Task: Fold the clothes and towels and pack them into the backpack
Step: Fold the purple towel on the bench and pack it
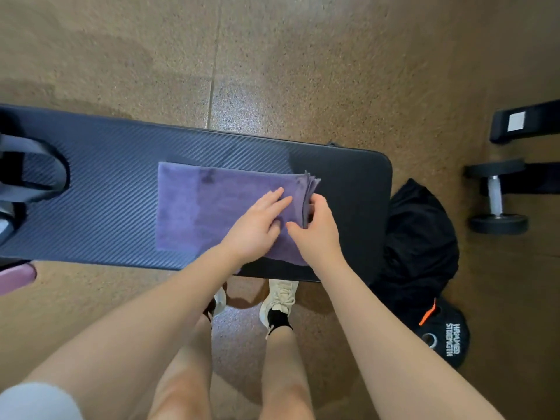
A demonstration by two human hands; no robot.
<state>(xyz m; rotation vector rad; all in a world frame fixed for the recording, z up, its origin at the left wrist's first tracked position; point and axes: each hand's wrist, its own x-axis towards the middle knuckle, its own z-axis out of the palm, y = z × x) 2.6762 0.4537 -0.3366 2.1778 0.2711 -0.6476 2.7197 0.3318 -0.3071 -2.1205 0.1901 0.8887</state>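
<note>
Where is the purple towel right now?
The purple towel lies folded on the black bench, mid-frame, under the left hand, right hand gripping its right edge.

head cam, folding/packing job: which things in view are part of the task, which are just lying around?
Job:
purple towel, folded on the bench
left hand flat on it
right hand pinching its layered edge
black bag, floor

Lying about:
dumbbell
black strap
</note>
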